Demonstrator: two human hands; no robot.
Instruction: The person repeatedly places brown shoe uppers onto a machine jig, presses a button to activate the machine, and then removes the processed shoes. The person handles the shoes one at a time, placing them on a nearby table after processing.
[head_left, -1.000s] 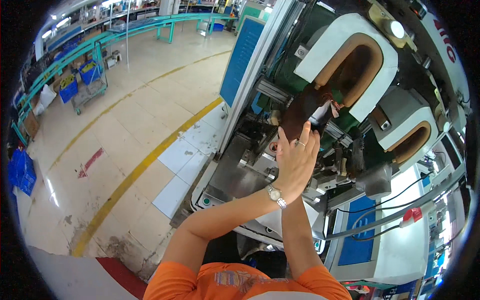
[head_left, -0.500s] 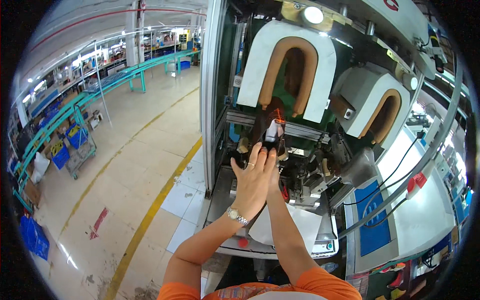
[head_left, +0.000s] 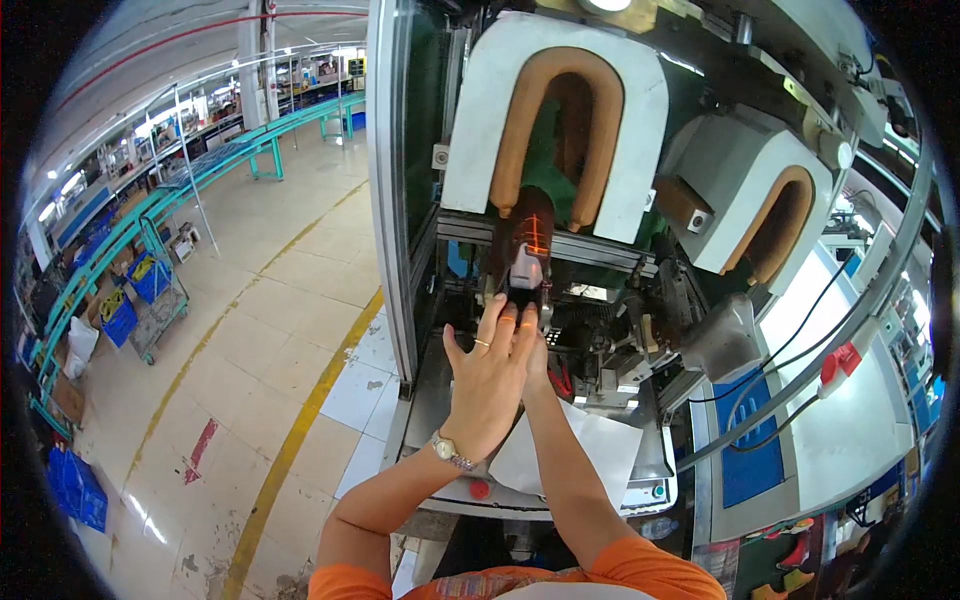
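Note:
A dark brown and black shoe upper (head_left: 537,212) sits in the machine below the U-shaped pad, with orange-red light lines across its top. A pale grey-white patch (head_left: 525,270) shows on its near part. My left hand (head_left: 490,385), a ring and a metal watch on it, lies over the shoe's near end. Its fingers are stretched forward onto the black part, the thumb out to the side. Behind and beside it, my right hand (head_left: 537,362) is close against the shoe's near end; the left hand hides most of its fingers, so its grip does not show.
A white block with a brown U-shaped pad (head_left: 605,120) hangs above the shoe, and a second padded block (head_left: 790,215) hangs to the right. A white sheet (head_left: 575,462) lies on the machine's front ledge near a red button (head_left: 480,490). A metal post (head_left: 388,200) rises at left.
The head view has shifted a little, so the machine's padded block and shoe appear further left. Both hands stay at the shoe's near end, and more of the light lines show on it.

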